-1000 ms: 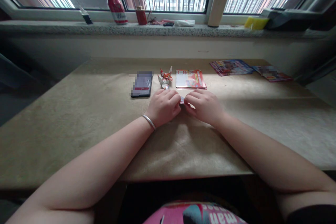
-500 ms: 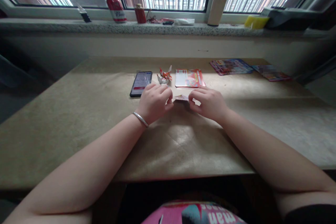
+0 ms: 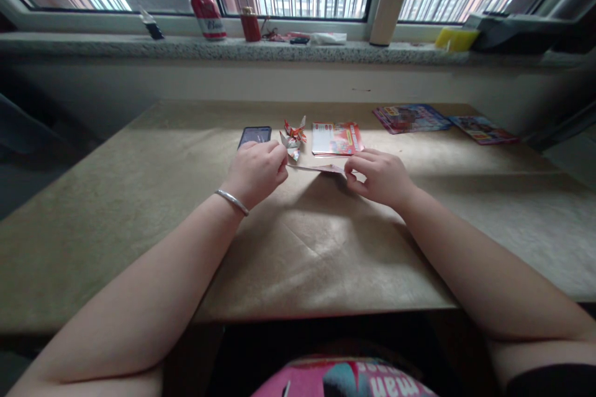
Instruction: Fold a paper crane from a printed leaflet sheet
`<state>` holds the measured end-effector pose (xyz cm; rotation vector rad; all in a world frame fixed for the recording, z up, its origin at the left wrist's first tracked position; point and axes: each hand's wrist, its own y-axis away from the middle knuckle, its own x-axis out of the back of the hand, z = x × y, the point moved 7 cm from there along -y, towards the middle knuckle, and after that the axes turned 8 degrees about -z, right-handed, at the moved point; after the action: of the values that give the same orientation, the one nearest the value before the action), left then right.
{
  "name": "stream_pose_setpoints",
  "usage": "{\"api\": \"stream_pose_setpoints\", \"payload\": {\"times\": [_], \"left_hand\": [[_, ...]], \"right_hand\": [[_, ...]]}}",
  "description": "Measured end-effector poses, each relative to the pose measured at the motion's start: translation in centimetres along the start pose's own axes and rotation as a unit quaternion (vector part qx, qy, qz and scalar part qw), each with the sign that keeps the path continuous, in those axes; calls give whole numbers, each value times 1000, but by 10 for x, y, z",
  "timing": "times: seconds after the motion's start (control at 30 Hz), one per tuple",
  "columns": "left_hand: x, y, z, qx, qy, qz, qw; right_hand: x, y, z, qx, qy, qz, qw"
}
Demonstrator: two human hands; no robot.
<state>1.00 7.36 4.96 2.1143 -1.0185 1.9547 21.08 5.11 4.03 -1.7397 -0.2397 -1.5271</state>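
Observation:
Between my hands stretches a thin folded piece of paper (image 3: 323, 168), pale with some print, seen nearly edge-on just above the table. My left hand (image 3: 261, 167), a silver bangle on its wrist, pinches the paper's left end. The right end is pinched between thumb and fingers of my right hand (image 3: 375, 177). Just behind the paper lie small folded paper figures (image 3: 294, 136) in red, orange and white. A stack of printed paper sheets (image 3: 336, 138) lies beside them. My left hand partly covers a phone (image 3: 255, 134).
Two colourful piles of printed booklets or sheets lie at the back right, a larger pile (image 3: 412, 118) and a smaller one (image 3: 483, 129). On the stone windowsill (image 3: 177, 46) stand a red can (image 3: 208, 15), a red lighter-like object (image 3: 250, 24) and a yellow item (image 3: 456, 39).
My hands have moved apart, the left going left over the phone and the right slightly right. More of the paper's length shows between them.

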Motion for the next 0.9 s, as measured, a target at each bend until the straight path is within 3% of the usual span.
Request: {"api": "stream_pose_setpoints", "payload": {"times": [0.2, 0.43, 0.53, 0.67, 0.77, 0.9], "left_hand": [[-14, 1, -3, 61, -12, -53, 997], [-19, 2, 3, 71, 81, -60, 992], [-29, 2, 6, 42, 112, -87, 989], [-44, 2, 15, -20, 97, -124, 987], [-47, 3, 17, -26, 88, -121, 988], [-48, 3, 18, -19, 100, -135, 986]], "right_hand": [[-12, -1, 0, 30, -26, -46, 998], [-26, -2, -7, 87, -83, -130, 984], [-31, -2, -7, 90, -85, -153, 980], [-36, -4, 3, 21, -52, -149, 987], [-41, -5, 18, -51, -36, -138, 988], [-51, -3, 32, -81, -76, -148, 983]]}}
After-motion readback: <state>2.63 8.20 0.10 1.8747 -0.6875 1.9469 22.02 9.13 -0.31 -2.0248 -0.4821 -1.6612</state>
